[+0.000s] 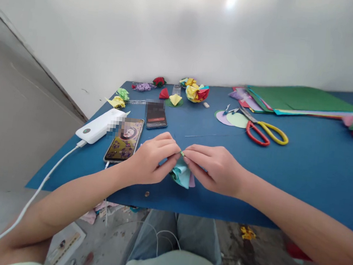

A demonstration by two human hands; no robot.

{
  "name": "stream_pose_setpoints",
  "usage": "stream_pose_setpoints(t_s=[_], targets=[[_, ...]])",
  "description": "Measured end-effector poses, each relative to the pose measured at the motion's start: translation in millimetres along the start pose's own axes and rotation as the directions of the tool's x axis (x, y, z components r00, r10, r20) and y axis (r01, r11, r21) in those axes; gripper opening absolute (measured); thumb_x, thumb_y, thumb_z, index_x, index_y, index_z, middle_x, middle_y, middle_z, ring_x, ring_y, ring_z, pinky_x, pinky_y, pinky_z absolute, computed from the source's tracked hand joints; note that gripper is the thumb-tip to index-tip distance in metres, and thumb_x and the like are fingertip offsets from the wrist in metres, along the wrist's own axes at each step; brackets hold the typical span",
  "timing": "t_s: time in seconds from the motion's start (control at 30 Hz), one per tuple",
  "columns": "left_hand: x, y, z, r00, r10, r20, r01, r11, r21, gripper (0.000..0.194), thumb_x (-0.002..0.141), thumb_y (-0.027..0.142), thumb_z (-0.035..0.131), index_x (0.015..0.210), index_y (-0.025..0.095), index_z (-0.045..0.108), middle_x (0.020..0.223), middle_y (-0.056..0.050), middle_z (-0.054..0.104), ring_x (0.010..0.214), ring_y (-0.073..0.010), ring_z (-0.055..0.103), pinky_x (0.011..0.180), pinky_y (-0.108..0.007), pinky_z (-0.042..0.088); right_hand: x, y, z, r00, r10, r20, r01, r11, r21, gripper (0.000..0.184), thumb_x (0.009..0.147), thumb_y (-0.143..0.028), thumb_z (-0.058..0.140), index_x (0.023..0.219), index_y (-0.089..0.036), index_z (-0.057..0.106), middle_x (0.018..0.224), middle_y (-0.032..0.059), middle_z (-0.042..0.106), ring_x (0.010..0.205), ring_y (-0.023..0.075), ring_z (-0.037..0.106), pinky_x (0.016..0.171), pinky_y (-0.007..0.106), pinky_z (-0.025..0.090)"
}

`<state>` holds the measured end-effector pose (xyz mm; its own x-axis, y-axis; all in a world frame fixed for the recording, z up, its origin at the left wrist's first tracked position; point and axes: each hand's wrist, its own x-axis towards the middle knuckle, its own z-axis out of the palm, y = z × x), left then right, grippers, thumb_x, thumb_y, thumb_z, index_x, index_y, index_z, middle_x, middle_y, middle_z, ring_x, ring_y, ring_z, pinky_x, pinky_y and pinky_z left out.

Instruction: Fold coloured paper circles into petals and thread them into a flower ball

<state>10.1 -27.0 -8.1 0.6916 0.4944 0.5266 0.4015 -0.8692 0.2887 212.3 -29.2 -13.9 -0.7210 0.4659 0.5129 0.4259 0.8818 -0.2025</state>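
Note:
Near the table's front edge, a paper flower [182, 174] in light blue with some lilac and green hangs under my fingertips. My left hand [153, 157] pinches its small green top from the left. From the right, my right hand [218, 166] pinches the same spot, fingertips almost touching the left ones. The flower's underside is partly hidden by my fingers. Just beyond the hands lies a thin wire or needle-like piece [201, 135] on the table.
Scissors [270, 134] with red and yellow handles lie right of paper circles [237, 119]. Coloured paper sheets [304, 99] are stacked behind. Two phones [125, 140] and a white power bank [99, 125] with a cable occupy the left. Several paper flowers [197, 93] line the back of the blue table [310, 166].

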Motion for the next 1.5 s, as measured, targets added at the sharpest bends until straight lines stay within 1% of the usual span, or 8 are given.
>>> stream_pose_setpoints(t_s=[0.4,0.5,0.6,0.77,0.9,1.17,1.3,1.5], targets=[[-1.1,5.4,-5.9,0.992,0.03,0.125,-0.035,0.999,0.039,0.016,0.084,0.013,0.036,0.069,0.018,0.036,0.065,-0.002,0.042,0.066,-0.0146,0.034,0.062,-0.029,0.034,6.5,-1.4,-3.5,0.997,0.067,-0.039,-0.05,0.942,0.331,0.018,0.084,-0.016,0.051,0.073,-0.016,0.065,0.065,0.0004,0.064,0.063,0.0098,0.056,0.068,0.025,0.046],[-1.2,6.9,-8.1,0.99,0.035,0.135,-0.041,0.998,0.045,0.015,0.085,0.015,0.034,0.07,0.018,0.036,0.066,-0.003,0.042,0.065,-0.0149,0.034,0.061,-0.03,0.034,4.2,-5.2,1.5,0.992,0.033,-0.118,-0.005,0.972,0.234,0.018,0.085,-0.016,0.049,0.074,-0.016,0.063,0.069,0.0013,0.065,0.065,0.0103,0.055,0.071,0.026,0.047],[-1.0,6.9,-6.6,0.993,0.031,0.112,-0.044,0.991,0.123,0.017,0.086,0.018,0.037,0.069,0.018,0.037,0.064,-0.002,0.043,0.064,-0.0146,0.034,0.06,-0.029,0.034,1.0,-8.9,5.8,0.981,-0.037,-0.191,0.039,0.999,0.004,0.019,0.086,-0.015,0.047,0.075,-0.016,0.063,0.073,0.0036,0.065,0.071,0.0131,0.055,0.072,0.028,0.047],[0.4,5.0,-1.8,0.993,0.021,0.115,-0.054,0.956,0.29,0.018,0.087,0.016,0.037,0.07,0.017,0.039,0.066,-0.003,0.045,0.066,-0.0153,0.035,0.061,-0.029,0.034,0.6,-8.2,8.2,0.989,-0.096,-0.109,0.059,0.951,-0.303,0.021,0.085,-0.014,0.044,0.074,-0.013,0.062,0.074,0.0071,0.063,0.077,0.0182,0.053,0.07,0.032,0.047],[1.7,6.2,-2.7,0.99,0.026,0.136,-0.071,0.941,0.33,0.018,0.087,0.016,0.037,0.069,0.017,0.04,0.066,-0.003,0.046,0.066,-0.0155,0.035,0.061,-0.029,0.035,3.5,-4.8,5.4,0.989,-0.148,-0.029,0.132,0.94,-0.315,0.023,0.086,-0.013,0.041,0.076,-0.013,0.061,0.077,0.008,0.063,0.079,0.0187,0.053,0.068,0.031,0.048],[0.1,9.3,-4.1,0.984,0.073,0.165,-0.13,0.92,0.371,0.016,0.085,0.016,0.038,0.071,0.016,0.044,0.07,-0.004,0.05,0.068,-0.0165,0.037,0.065,-0.03,0.039,4.4,-6.3,0.0,0.985,-0.163,-0.065,0.146,0.966,-0.212,0.023,0.088,-0.018,0.042,0.074,-0.015,0.06,0.074,0.0059,0.063,0.074,0.0157,0.054,0.067,0.03,0.048],[0.0,11.1,-3.3,0.986,0.073,0.146,-0.127,0.907,0.402,0.015,0.084,0.016,0.038,0.07,0.016,0.044,0.069,-0.005,0.048,0.066,-0.017,0.036,0.063,-0.032,0.038,1.0,-10.1,2.4,0.982,-0.173,-0.07,0.137,0.921,-0.365,0.02,0.087,-0.015,0.044,0.077,-0.013,0.062,0.073,0.0071,0.063,0.078,0.0183,0.055,0.063,0.031,0.045],[1.5,14.1,-2.5,0.995,0.028,0.097,-0.07,0.883,0.463,0.017,0.084,0.016,0.038,0.07,0.015,0.046,0.068,-0.006,0.047,0.066,-0.0178,0.037,0.063,-0.033,0.038,0.9,-14.4,3.6,0.945,-0.311,-0.097,0.191,0.77,-0.608,0.015,0.083,-0.009,0.05,0.088,-0.006,0.064,0.08,0.0112,0.065,0.077,0.0201,0.055,0.058,0.032,0.04]])
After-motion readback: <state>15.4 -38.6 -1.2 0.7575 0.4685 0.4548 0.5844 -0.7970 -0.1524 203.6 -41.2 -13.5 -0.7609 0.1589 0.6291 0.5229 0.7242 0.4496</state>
